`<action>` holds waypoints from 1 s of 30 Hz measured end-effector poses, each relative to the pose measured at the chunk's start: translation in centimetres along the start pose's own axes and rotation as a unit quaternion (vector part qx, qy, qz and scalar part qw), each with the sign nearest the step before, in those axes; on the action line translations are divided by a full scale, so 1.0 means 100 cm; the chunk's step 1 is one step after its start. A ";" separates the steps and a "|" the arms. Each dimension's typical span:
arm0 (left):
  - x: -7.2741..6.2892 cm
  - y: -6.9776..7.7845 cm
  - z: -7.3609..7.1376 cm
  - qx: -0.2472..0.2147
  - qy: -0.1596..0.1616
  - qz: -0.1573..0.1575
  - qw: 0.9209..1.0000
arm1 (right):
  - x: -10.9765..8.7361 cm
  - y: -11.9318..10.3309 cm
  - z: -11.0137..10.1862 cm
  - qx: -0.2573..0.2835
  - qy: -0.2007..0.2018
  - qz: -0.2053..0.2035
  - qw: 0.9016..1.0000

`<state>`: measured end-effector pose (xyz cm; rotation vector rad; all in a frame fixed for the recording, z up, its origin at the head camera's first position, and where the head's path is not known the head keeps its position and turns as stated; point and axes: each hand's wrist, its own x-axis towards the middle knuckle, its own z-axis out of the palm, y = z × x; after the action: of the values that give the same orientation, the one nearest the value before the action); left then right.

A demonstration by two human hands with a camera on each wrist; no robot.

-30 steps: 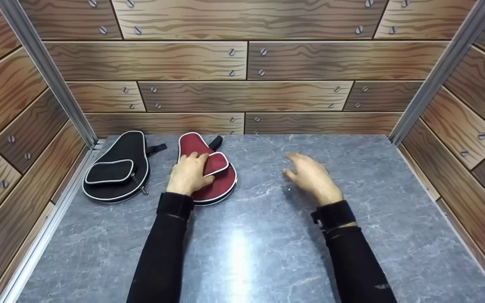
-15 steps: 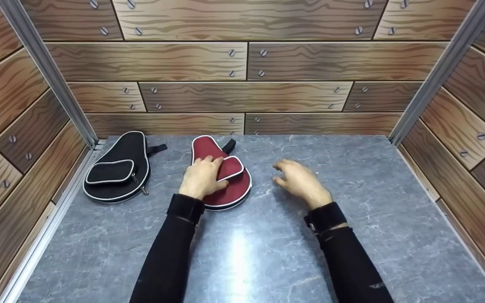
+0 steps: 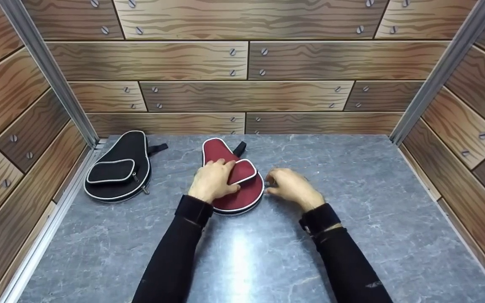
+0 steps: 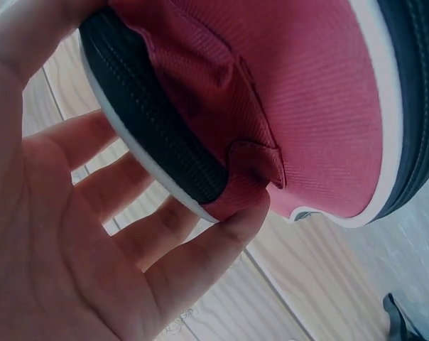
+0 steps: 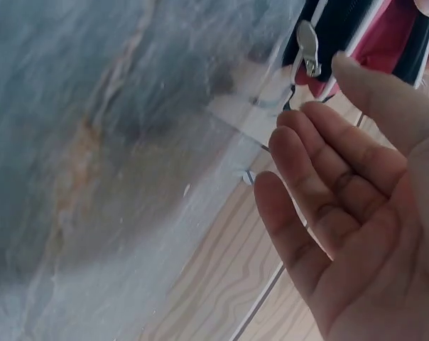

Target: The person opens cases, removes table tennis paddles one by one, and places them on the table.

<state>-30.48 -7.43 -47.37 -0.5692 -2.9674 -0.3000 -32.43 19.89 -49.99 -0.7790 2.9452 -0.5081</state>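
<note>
A red table tennis paddle case [image 3: 249,195] with white piping and a black zipped side lies flat on the grey tabletop, narrow end away from me. My left hand [image 3: 211,181] lies over its left side and grips the raised zipped pocket [image 4: 140,106], with the thumb on one side and the fingers on the other. At the case's right edge is my right hand [image 3: 293,187], fingers loosely bent and holding nothing. In the right wrist view its fingertips are close to a metal zip pull [image 5: 308,46] on the case's rim.
To the left lies a black paddle case [image 3: 131,151] of the same shape, with a pocket and a strap. A black strap [image 3: 239,149] sticks out beside the red case's narrow end. Wood-patterned walls [image 3: 297,97] enclose the grey tabletop [image 3: 394,235] at the back and sides.
My left hand has slid the red case to the right and slightly nearer me. The right hand has moved left, up to the case's edge. The black case has stayed put.
</note>
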 end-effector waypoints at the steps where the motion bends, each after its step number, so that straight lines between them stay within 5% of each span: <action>1: 0.000 0.002 0.000 0.002 0.001 0.004 1.000 | 0.000 0.000 0.000 -0.002 -0.004 -0.002 1.000; 10: -0.001 0.008 0.000 0.010 -0.011 0.025 1.000 | 0.001 -0.004 0.005 -0.009 -0.012 0.015 1.000; 21: 0.000 0.008 -0.001 0.001 -0.025 0.027 0.999 | 0.002 -0.012 0.007 0.012 -0.005 0.104 0.994; 30: -0.001 0.010 0.001 0.000 -0.007 0.020 1.000 | -0.001 -0.006 0.005 0.006 0.007 0.106 0.994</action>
<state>-30.03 -6.51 -47.25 -0.6327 -2.9643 -0.2943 -31.98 19.26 -50.29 -0.4557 2.9867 -0.5151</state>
